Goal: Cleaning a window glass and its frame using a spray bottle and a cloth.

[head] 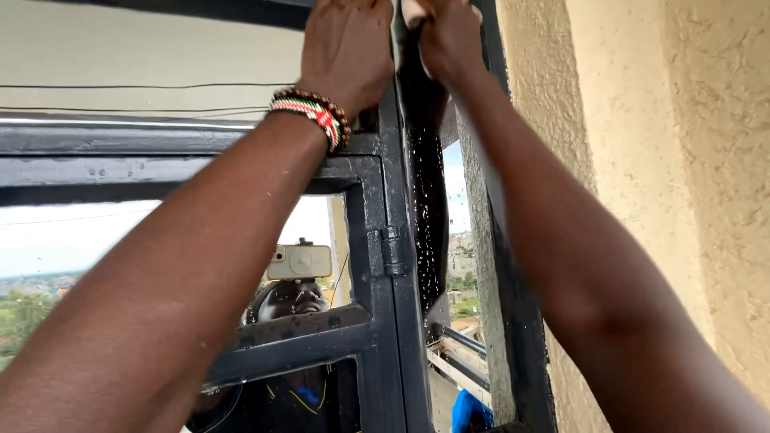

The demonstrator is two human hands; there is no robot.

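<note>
Both my arms reach up to the top of a black metal window frame (pixel 391 265). My left hand (pixel 346 50), with a beaded bracelet (pixel 314 114) on its wrist, presses against the upper part of the frame. My right hand (pixel 449 36) grips a pale cloth (pixel 412 11) at the top edge of the open window sash (pixel 429 200). Water drops run down the wet sash edge. Most of the cloth lies hidden under the fingers.
A rough beige plastered wall (pixel 658 176) fills the right side. The glass pane (pixel 305 273) mirrors a person with a phone mounted on the head. A hinge (pixel 393 250) sits on the frame. Through the gap, rooftops, trees and something blue (pixel 469 413) show below.
</note>
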